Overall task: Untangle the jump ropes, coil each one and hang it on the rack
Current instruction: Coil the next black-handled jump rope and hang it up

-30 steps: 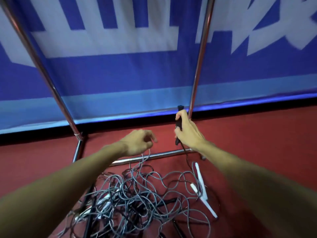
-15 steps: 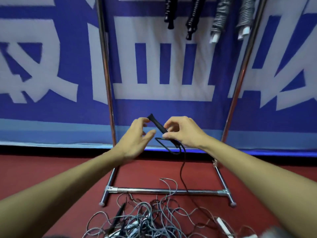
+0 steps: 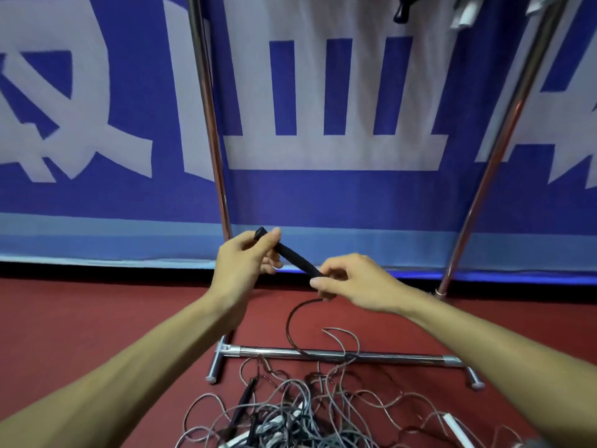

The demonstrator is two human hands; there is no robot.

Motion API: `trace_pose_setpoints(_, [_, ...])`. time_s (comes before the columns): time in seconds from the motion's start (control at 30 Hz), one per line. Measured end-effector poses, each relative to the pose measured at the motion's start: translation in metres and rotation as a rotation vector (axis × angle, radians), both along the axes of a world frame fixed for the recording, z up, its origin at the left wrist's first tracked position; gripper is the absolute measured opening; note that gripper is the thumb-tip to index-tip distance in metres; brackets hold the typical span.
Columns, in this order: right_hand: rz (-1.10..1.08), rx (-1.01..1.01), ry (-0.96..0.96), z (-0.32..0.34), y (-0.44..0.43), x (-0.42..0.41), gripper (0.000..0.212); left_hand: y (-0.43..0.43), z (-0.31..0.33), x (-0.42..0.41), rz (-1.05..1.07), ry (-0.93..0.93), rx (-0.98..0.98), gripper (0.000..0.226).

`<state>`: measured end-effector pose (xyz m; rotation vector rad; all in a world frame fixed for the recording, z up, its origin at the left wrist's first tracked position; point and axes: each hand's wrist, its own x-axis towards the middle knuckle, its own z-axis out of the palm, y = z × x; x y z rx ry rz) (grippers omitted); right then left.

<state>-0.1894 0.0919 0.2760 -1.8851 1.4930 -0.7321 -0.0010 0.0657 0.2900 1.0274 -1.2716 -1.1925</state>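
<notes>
One black handle (image 3: 292, 253) pinched in fingers (image 3: 318, 281), red floor (image 3: 97, 318) (ropes (image 3: 323, 415) tangled), blue banner (image 3: 323, 195)

Both hands hold one black jump-rope handle (image 3: 292, 255) above the red floor (image 3: 97, 318). Left hand (image 3: 245, 270) pinches its upper left end, right hand (image 3: 352, 282) pinches its lower right end; the handle is tilted. Its black cord (image 3: 289, 328) curves down from under the right hand to the chrome rack's base bar (image 3: 403, 354). Near side of the bar: a tangle of grey and black ropes (image 3: 307, 418) on the floor, with a white handle (image 3: 455, 428) at its right. Two rack uprights (image 3: 210, 124) rise before a blue-and-white banner (image 3: 323, 195). Handle ends of hung ropes (image 3: 400, 11) show at the top edge.
</notes>
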Motion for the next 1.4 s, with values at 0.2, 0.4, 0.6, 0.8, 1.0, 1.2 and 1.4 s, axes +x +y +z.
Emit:
trace_pose_setpoints(0.2, [-0.063,-0.057,0.001,-0.018,-0.018,-0.005,0.009,-0.014,-0.023,0.011,-0.007,-0.023,0.126,0.013])
trace_pose_setpoints(0.4, [-0.035,-0.144,-0.098,-0.021,-0.023,-0.003,0.014,-0.016,-0.045,0.022,-0.304,-1.092,-0.306,0.013])
trace_pose_setpoints(0.6, [-0.086,-0.208,-0.197,-0.011,-0.023,0.005,0.013,-0.003,-0.041,-0.004,-0.314,-0.913,-0.357,0.009])
trace_pose_setpoints(0.8, [-0.051,-0.007,-0.109,-0.012,-0.021,-0.01,0.025,-0.004,-0.032,-0.008,-0.113,-0.9,-0.429,0.013])
trace_pose_setpoints(1.0, [0.014,0.282,0.18,-0.026,-0.006,-0.019,0.034,0.008,-0.01,-0.008,-0.1,-0.474,-0.203,0.012])
trace_pose_setpoints(1.2, [0.134,0.42,-0.013,-0.013,0.005,-0.011,0.017,0.008,-0.009,-0.006,-0.042,-0.284,-0.034,0.01])
trace_pose_setpoints(1.4, [0.11,0.384,0.009,0.009,0.009,-0.027,0.023,0.004,-0.008,-0.004,0.084,-0.198,0.077,0.012])
